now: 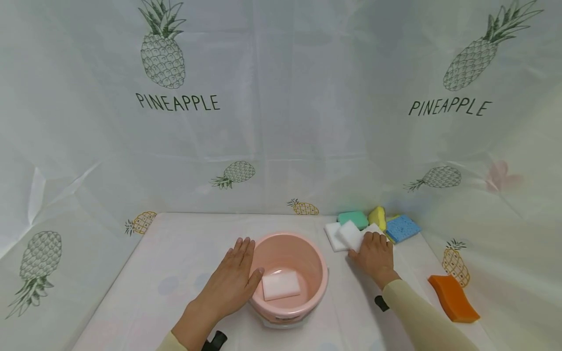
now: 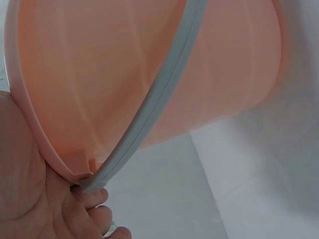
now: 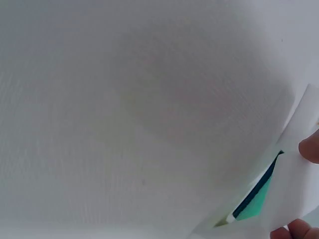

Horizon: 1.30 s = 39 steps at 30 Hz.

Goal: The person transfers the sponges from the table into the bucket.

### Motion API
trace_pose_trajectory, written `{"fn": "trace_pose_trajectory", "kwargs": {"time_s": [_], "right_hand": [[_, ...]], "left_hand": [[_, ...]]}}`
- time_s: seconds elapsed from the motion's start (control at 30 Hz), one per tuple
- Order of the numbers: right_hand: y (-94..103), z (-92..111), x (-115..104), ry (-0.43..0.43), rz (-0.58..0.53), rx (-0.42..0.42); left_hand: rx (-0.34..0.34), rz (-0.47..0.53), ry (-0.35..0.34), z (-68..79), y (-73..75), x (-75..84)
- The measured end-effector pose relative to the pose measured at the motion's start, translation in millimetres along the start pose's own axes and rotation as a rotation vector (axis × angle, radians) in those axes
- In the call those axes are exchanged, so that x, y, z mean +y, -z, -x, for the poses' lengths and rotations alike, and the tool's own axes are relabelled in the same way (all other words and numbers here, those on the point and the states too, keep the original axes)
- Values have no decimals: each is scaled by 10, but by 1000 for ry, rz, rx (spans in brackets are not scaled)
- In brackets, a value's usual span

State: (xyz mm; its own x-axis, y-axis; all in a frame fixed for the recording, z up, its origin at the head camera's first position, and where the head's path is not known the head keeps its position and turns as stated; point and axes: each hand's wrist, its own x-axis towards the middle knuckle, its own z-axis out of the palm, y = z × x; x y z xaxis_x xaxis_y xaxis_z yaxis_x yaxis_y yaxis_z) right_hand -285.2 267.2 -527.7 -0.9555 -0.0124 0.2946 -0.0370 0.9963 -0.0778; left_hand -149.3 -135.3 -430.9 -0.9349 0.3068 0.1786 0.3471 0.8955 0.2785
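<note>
A pink bucket [image 1: 307,258] stands on the table, a white sponge [image 1: 281,285] lying inside it. My left hand [image 1: 232,280] rests against the left of its rim with fingers straight. In the left wrist view the palm touches the bucket [image 2: 99,59] beside the grey handle [image 2: 149,104]. To the right, my right hand [image 1: 374,256] pinches a tilted white sponge [image 1: 350,235] among other white ones. The right wrist view shows thumb and fingertips on opposite sides of that sponge [image 3: 284,191]; most of the hand is outside that view.
Behind my right hand are a green sponge [image 1: 353,219], a yellow sponge [image 1: 377,218] and a blue sponge [image 1: 402,228]. An orange sponge [image 1: 454,298] lies near the table's right edge. A pineapple-print sheet [image 1: 285,122] hangs behind the table.
</note>
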Motion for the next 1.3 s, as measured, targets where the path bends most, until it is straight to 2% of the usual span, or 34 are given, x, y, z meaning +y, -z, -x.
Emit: {"fn": "trace_pose_trajectory", "kwargs": {"time_s": [0.3, 0.63, 1.03, 1.17, 1.3], "right_hand": [[116, 8, -22, 135, -3, 93], [398, -29, -196, 298, 40, 212], [757, -36, -469, 430, 46, 252], [966, -32, -619, 471, 3, 265], [1196, 2, -832, 507, -45, 243]], "left_hand": [[-17, -14, -12, -23, 9, -31], [-19, -27, -22, -33, 25, -27], [-12, -40, -37, -49, 29, -30], [-2, -52, -42, -54, 33, -31], [-6, -63, -42, -54, 32, -34]]}}
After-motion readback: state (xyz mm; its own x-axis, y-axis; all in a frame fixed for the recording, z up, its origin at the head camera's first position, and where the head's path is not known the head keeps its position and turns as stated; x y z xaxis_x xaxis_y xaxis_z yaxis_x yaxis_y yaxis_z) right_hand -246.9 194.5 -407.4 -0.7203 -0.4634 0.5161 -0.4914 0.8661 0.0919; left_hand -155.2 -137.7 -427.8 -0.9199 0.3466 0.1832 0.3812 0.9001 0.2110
